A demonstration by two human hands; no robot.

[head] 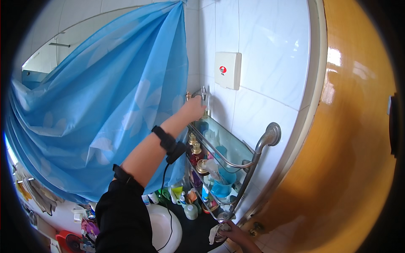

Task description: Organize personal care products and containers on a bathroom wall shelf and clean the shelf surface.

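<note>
My left hand (196, 109) reaches to the far end of the top glass shelf (235, 137) of a wall rack. It is at a clear pump bottle (203, 91) and partly covers it; whether the fingers grip the bottle is hidden. A bottle with a gold-coloured top (188, 95) stands just left of that hand. Low in the view, my right hand (232, 233) holds a crumpled whitish cloth (218, 234) below the rack's front end.
Lower tiers hold gold-capped bottles (196, 151) and a blue plastic cup (223, 186). Metal rails (218, 153) edge the shelves. A blue curtain (136, 104) hangs left. Below are a white washbasin (164, 221) and toiletries (190, 211). A wooden door (354, 126) stands right.
</note>
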